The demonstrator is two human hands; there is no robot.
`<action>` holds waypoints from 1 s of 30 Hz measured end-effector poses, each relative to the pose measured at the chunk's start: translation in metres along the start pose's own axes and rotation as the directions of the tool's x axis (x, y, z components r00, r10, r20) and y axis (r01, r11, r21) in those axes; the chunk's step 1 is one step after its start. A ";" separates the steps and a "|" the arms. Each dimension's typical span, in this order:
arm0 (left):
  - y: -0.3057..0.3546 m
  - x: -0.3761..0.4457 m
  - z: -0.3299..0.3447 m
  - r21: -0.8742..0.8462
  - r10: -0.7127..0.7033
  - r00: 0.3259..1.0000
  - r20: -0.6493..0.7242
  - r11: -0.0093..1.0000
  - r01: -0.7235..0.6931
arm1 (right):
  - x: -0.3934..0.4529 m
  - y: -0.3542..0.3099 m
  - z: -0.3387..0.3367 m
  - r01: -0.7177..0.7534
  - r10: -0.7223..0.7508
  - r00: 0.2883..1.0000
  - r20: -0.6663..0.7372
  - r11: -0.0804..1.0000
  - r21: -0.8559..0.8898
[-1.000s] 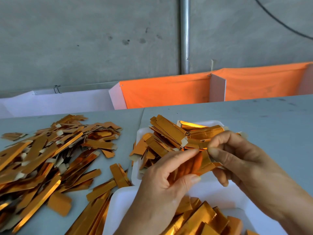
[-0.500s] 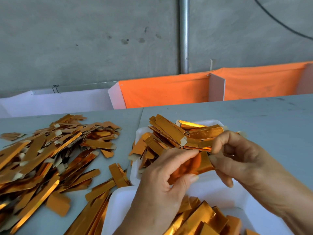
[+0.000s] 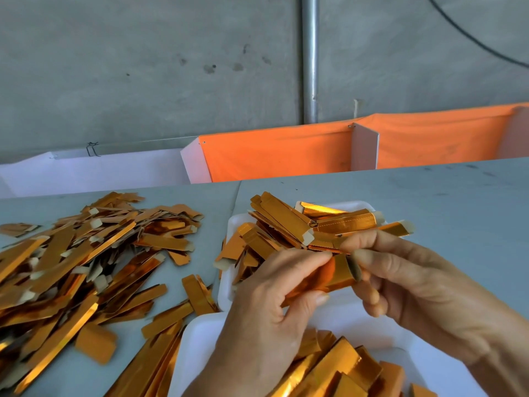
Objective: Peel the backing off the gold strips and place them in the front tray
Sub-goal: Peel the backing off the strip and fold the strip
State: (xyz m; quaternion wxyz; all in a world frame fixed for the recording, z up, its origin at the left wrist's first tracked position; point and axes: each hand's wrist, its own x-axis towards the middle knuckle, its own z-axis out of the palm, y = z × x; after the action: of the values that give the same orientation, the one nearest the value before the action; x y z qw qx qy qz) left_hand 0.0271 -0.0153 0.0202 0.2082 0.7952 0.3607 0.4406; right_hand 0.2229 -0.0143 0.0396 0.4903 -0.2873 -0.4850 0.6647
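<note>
Both hands hold one gold strip (image 3: 333, 275) over the gap between two white trays. My left hand (image 3: 272, 316) pinches its left part between thumb and fingers. My right hand (image 3: 400, 279) pinches its right end, where a pale edge shows. The front tray (image 3: 197, 351), nearest me, holds several gold strips (image 3: 343, 368). The back tray (image 3: 232, 224) is heaped with more strips (image 3: 289, 224), some with pale tabs at their ends.
A big loose heap of gold strips (image 3: 80, 262) covers the grey table (image 3: 443, 202) on the left. A few strips (image 3: 171, 313) lie between heap and trays. Orange cloth (image 3: 274, 150) and white dividers (image 3: 365, 147) run along the table's far edge.
The strip in my hands has bent and shortened between the fingers. My right hand has closed in on its right end, and my left thumb has curled under the strip.
</note>
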 end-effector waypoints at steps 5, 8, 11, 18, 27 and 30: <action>-0.002 -0.001 0.000 0.048 0.011 1.000 0.007 0.999 -0.011 | 0.000 -0.001 0.003 -0.030 0.028 0.999 -0.041 0.998 -0.053; -0.002 -0.001 0.000 0.089 0.021 1.000 0.012 0.996 -0.022 | -0.001 -0.002 0.006 -0.039 0.032 0.997 -0.068 0.994 -0.105; -0.003 -0.001 0.000 0.130 0.013 1.000 0.020 0.991 -0.015 | -0.001 -0.004 0.007 -0.053 0.040 0.996 -0.084 0.984 -0.171; 0.000 -0.001 -0.001 0.196 0.023 0.999 0.043 0.980 -0.031 | -0.001 -0.003 0.007 -0.060 0.036 0.995 -0.094 0.961 -0.268; -0.002 -0.003 -0.003 0.057 -0.012 0.999 0.033 0.998 0.010 | -0.002 -0.004 0.003 -0.034 0.025 0.998 -0.063 0.988 -0.147; -0.004 -0.004 -0.002 0.066 -0.003 0.999 0.032 0.998 0.001 | -0.002 -0.003 0.002 -0.026 0.014 0.998 -0.067 0.984 -0.179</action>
State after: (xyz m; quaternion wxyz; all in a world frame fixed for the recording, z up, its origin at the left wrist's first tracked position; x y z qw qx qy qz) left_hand 0.0223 -0.0155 0.0169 0.1878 0.8084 0.3725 0.4154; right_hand 0.2227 -0.0168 0.0433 0.4714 -0.3570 -0.5235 0.6134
